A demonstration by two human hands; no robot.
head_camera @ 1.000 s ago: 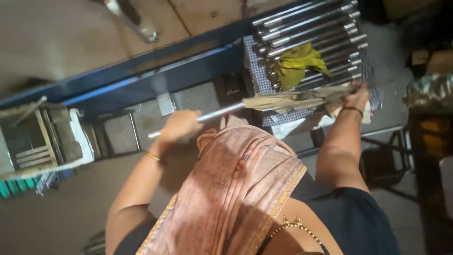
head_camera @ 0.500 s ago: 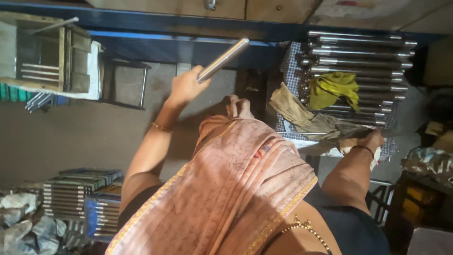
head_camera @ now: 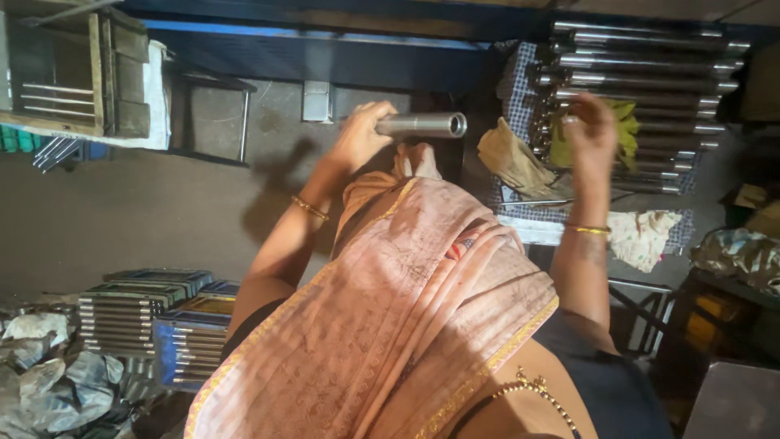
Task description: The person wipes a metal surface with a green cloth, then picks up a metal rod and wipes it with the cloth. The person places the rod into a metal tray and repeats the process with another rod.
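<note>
At the upper left of the frame stands a wooden crate (head_camera: 77,77) with thin metal bars lying inside it. Below it, at the lower left, lie crumpled grey wrappings (head_camera: 49,374), and just right of them are stacked trays of metal rods (head_camera: 154,321) with blue edges. A grey floor (head_camera: 122,211) fills the space between crate and trays.

Near the top middle of the frame, the left hand (head_camera: 357,138) is wrapped around one end of a short metal tube (head_camera: 422,125); the fingers are curled tight about it, and the tube sticks out to the right with its open round end showing. A gold bangle sits on that wrist. Under the arms, a peach patterned cloth (head_camera: 390,325) drapes across the lower middle of the frame.

Right of the tube lies a tan rag (head_camera: 512,158) on a checked cloth. At the upper right, the right hand (head_camera: 591,122) hovers with fingers loosely spread and holding nothing, over a yellow-green rag (head_camera: 621,134) that lies on a row of long steel rods (head_camera: 650,73). A white rag (head_camera: 642,236) lies lower, beside that forearm.
</note>
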